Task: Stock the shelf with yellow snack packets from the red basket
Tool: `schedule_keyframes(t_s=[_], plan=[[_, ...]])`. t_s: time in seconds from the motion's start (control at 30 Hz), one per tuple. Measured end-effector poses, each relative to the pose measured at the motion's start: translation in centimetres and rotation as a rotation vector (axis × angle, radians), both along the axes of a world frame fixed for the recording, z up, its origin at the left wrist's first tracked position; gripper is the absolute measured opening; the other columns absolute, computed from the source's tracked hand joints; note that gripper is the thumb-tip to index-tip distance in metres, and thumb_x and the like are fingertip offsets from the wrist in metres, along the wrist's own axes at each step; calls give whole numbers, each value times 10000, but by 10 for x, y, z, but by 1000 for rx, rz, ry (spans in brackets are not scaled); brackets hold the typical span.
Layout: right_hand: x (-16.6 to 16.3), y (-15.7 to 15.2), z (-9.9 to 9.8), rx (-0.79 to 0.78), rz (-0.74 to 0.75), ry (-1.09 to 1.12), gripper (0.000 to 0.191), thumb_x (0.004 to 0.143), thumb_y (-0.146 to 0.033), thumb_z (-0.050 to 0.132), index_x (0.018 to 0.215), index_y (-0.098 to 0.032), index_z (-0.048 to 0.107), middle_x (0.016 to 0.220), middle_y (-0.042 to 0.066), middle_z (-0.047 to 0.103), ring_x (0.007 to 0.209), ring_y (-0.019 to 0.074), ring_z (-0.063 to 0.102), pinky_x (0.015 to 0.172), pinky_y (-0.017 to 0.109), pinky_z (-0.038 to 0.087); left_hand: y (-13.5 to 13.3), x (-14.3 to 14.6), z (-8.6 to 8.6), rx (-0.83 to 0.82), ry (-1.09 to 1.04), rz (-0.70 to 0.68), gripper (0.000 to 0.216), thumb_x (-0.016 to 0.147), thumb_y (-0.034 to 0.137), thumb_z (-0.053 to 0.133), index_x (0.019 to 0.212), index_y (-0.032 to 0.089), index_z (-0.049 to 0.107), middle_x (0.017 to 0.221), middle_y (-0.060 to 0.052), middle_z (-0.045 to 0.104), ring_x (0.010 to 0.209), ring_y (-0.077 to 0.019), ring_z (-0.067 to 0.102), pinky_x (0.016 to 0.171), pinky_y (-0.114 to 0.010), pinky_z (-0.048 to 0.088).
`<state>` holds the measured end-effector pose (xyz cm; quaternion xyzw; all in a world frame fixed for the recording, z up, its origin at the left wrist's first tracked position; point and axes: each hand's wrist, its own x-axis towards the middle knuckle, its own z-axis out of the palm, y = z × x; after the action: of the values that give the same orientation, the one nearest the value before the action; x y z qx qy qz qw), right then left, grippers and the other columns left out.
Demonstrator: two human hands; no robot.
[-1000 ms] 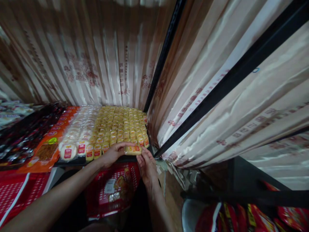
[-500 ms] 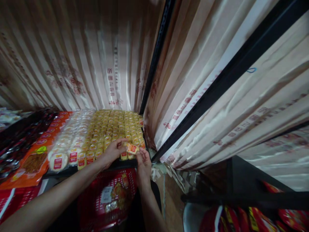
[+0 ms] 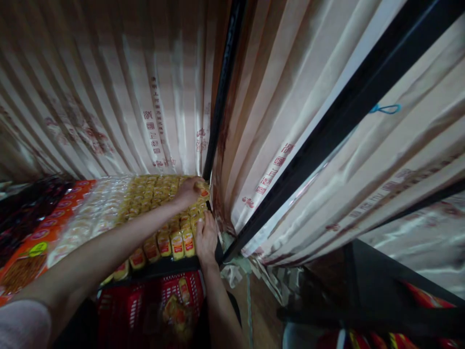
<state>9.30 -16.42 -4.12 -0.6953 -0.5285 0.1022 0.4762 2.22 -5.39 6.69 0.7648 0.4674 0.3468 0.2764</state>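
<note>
Rows of small yellow snack packets point(image 3: 156, 203) with red labels fill the right end of a dark shelf. My left hand point(image 3: 189, 190) reaches to the far right corner of those rows, fingers curled over a yellow packet point(image 3: 203, 192) that it presses among the others. Nearer the front, my right hand point(image 3: 205, 236) lies on the rightmost row, fingers resting flat against the packets point(image 3: 183, 240) beside the shelf's right edge. Whether the right hand grips anything is hidden by its back.
White round packets point(image 3: 94, 213) and orange packs point(image 3: 32, 242) lie left of the yellow rows. A red plastic basket point(image 3: 152, 305) with a few packets sits below the shelf front. Black shelf posts point(image 3: 221, 92) and pleated beige sheeting point(image 3: 327, 121) close in the right side and back.
My left hand carried the yellow packet from the shelf's front to the far right corner. My right hand moved up from below the edge onto the front rows. The view moved closer.
</note>
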Motion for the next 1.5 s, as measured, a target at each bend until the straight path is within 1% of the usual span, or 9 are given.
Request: schedule_keyframes(t_s=[0.17,0.43,0.6,0.7,0.83,1.0,1.23,1.37,1.5], plan=[[-3,-2,-3,44,-2,-34,454,912,-320,291,1260,-110,492,1314,158,488,1251,227,398,1031,432,295,25,35,-11,71,195,-86,472,731,73,490,1193,158,525,1148,-101,583,1038,-210,545,926,-320,404],[0,-2,-1,46,-5,-42,425,900,-282,302,1223,-115,524,1270,167,526,1209,232,446,1002,437,333,43,48,-38,121,314,-160,474,747,90,468,1213,168,512,1048,-122,622,919,-231,593,820,-337,452],[7,0,4,68,14,15,412,903,-288,303,1178,-122,560,1219,152,569,1158,224,491,986,409,354,51,50,-53,165,357,-210,403,721,100,495,1101,183,601,1064,-117,619,974,-232,572,849,-317,433],[10,1,4,72,31,43,411,906,-292,299,1168,-124,568,1202,146,580,1148,218,496,985,398,355,54,52,-57,179,427,-237,336,678,84,529,972,185,658,902,-113,652,929,-243,566,848,-329,416],[11,3,0,75,34,38,408,902,-292,305,1139,-115,586,1181,158,586,1141,224,496,980,406,359,57,57,-59,161,463,-266,196,631,38,542,684,175,671,680,-85,632,807,-215,558,841,-315,401],[11,3,-4,112,38,31,384,899,-274,318,1140,-132,582,1180,148,585,1147,222,490,986,419,357,57,66,-63,161,478,-212,198,664,41,515,605,183,640,615,-80,580,795,-218,519,802,-322,400],[13,3,-5,108,60,52,379,900,-276,328,1141,-134,583,1173,147,586,1144,219,489,994,411,355,49,75,-66,171,492,-117,243,742,66,443,640,133,653,868,-186,593,995,-311,463,761,-367,394],[13,4,-7,101,54,52,378,902,-277,330,1141,-130,583,1176,149,583,1144,216,489,993,406,355,49,77,-67,150,489,-83,225,728,33,457,685,126,658,846,-172,593,1015,-310,463,750,-354,405],[14,4,-5,97,62,65,378,904,-278,329,1139,-130,586,1179,145,582,1143,212,485,997,401,348,44,76,-61,176,473,-64,215,750,46,456,796,111,655,945,-179,572,1062,-308,440,782,-352,407]])
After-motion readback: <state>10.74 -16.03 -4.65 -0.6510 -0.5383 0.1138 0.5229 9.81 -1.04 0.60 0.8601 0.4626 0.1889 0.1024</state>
